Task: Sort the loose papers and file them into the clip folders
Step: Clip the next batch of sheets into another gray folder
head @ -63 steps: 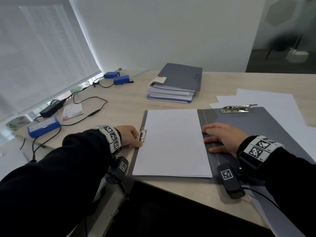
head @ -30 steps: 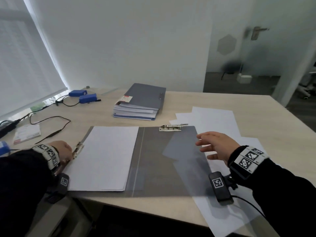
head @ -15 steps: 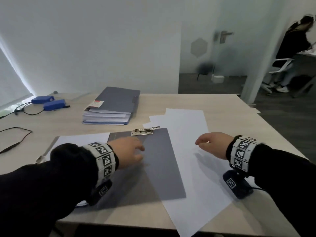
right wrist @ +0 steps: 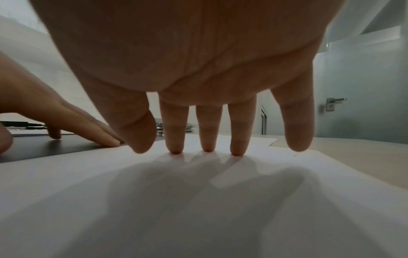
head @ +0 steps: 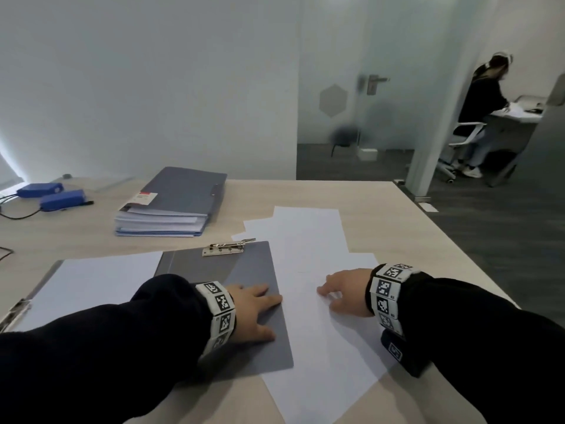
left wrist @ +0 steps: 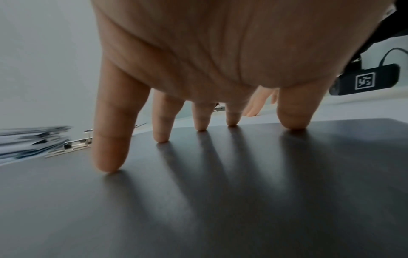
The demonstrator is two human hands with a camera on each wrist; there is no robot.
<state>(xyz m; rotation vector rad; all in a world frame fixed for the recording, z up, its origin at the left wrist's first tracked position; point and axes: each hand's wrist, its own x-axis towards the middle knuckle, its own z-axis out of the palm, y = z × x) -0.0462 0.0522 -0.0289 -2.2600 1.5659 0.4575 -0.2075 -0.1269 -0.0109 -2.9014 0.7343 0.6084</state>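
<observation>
The loose papers [head: 308, 240] lie fanned on the bench [head: 397, 215], overlapping, just right of the open folder [head: 220, 267], whose grey right leaf partly covers their left edge; filed sheets [head: 91, 280] already sit on its left leaf beside a clip [head: 13, 310], and a second clip [head: 224, 248] crowns the bare right leaf. The right hand [head: 345, 290] is spread on the top sheet, fingertips [right wrist: 237, 151] pressing down on it, pinching nothing. The left hand [head: 255, 313] is spread too, its fingertips [left wrist: 162, 137] planted on the grey leaf, steadying the folder. By my judgement the step in hand is fetching the next sheet: the right hand looks set to slide it toward the folder. That next move calls for drawing one sheet free of the pile, squaring it on the right leaf and tucking its top edge under the far clip. Farther back on the pale wood bench sits a stack of filled folders [head: 171, 203], with two blue boxes [head: 50, 194] and cables at the far left. Behind is a plain white wall, a frosted glass door [head: 373, 84], dark carpet, and another person [head: 483, 96] seated at a desk in the next room
</observation>
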